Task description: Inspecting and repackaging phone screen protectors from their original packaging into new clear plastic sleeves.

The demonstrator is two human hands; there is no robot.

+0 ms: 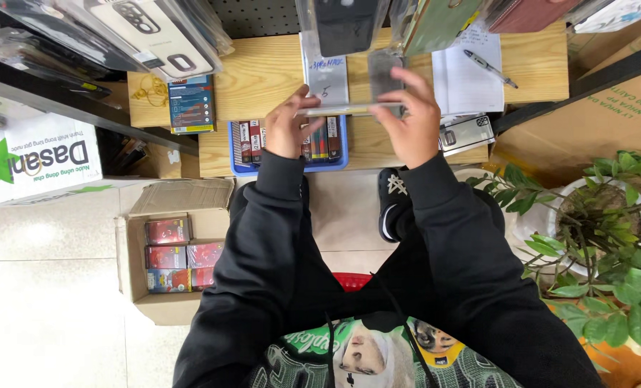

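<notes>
Both hands grip a flat pack [349,109] above the blue tray [340,164]: left hand [289,127], right hand [409,118]. Long axis left-right, edge-on.

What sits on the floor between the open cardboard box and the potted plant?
In the head view, the person's own legs and black shoe fill the stretch between the cardboard box and the potted plant.

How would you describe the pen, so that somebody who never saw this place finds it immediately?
Look at the light wooden table in front of the seated person, then at its far right part, where a white sheet of lined paper lies. The dark slim pen lies slanted on that sheet, the only thing on it.
</notes>
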